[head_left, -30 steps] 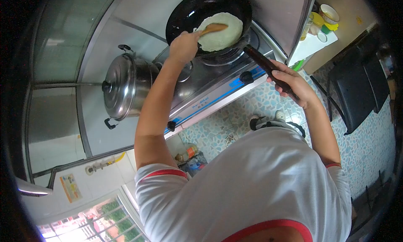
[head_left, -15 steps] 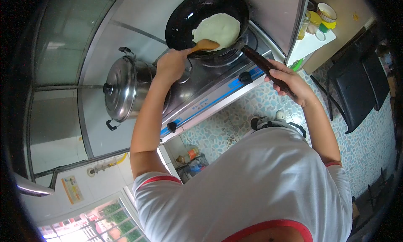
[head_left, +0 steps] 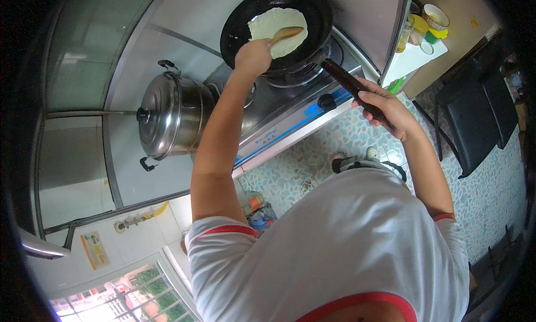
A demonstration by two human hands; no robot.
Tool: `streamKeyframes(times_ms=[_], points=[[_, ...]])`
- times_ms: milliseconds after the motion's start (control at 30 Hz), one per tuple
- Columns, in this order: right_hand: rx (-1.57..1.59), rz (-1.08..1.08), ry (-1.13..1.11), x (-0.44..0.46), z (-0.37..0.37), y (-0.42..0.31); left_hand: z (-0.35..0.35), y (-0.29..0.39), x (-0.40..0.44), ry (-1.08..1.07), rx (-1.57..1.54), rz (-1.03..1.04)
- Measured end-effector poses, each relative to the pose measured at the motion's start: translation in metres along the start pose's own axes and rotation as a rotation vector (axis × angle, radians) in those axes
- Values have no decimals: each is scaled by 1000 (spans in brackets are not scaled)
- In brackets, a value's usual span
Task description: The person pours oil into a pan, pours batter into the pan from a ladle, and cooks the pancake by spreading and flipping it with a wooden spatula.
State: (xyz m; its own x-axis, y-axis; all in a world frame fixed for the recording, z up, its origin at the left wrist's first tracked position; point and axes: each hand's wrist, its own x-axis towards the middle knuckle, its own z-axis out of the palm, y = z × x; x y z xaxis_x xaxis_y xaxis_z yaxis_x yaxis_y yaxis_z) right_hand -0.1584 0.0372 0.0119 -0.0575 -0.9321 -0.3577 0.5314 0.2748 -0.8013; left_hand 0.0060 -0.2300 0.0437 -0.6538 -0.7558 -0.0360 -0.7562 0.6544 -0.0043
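Note:
A pale, thin pancake (head_left: 268,25) lies in a black wok (head_left: 237,29) on the gas stove. My left hand (head_left: 253,58) is closed round a wooden spatula (head_left: 288,32), whose head rests over the middle of the pancake. My right hand (head_left: 384,107) grips the wok's dark brown handle (head_left: 350,84), fingers wrapped around it. The wok sits over the right-hand burner (head_left: 293,79).
On the stove's left side stands a lidded steel pot (head_left: 162,115) with black handles. Stove knobs (head_left: 326,102) line the front panel. A white shelf (head_left: 410,59) at the right carries jars and a bowl (head_left: 435,17). A black chair (head_left: 469,110) stands behind on the tiled floor.
My left hand and the spatula have moved up and to the right, over the pancake. The pancake has shifted up and left in the wok. My right hand stays on the handle.

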Motion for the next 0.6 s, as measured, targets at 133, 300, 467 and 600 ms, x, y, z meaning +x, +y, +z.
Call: streamKeyframes(times_ms=[133,300,467,600], points=[[-3,3,14,-2,2,-2,-20,3,-30,-103,28,109],[-32,8,27,-1,2,-4,-57,-35,-56,-51,18,11],[-29,9,-16,-1,0,-2,-46,-56,-49,-122,145,-175],[-19,18,-5,-1,0,-3,-43,-44,-32,-7,154,-209]])
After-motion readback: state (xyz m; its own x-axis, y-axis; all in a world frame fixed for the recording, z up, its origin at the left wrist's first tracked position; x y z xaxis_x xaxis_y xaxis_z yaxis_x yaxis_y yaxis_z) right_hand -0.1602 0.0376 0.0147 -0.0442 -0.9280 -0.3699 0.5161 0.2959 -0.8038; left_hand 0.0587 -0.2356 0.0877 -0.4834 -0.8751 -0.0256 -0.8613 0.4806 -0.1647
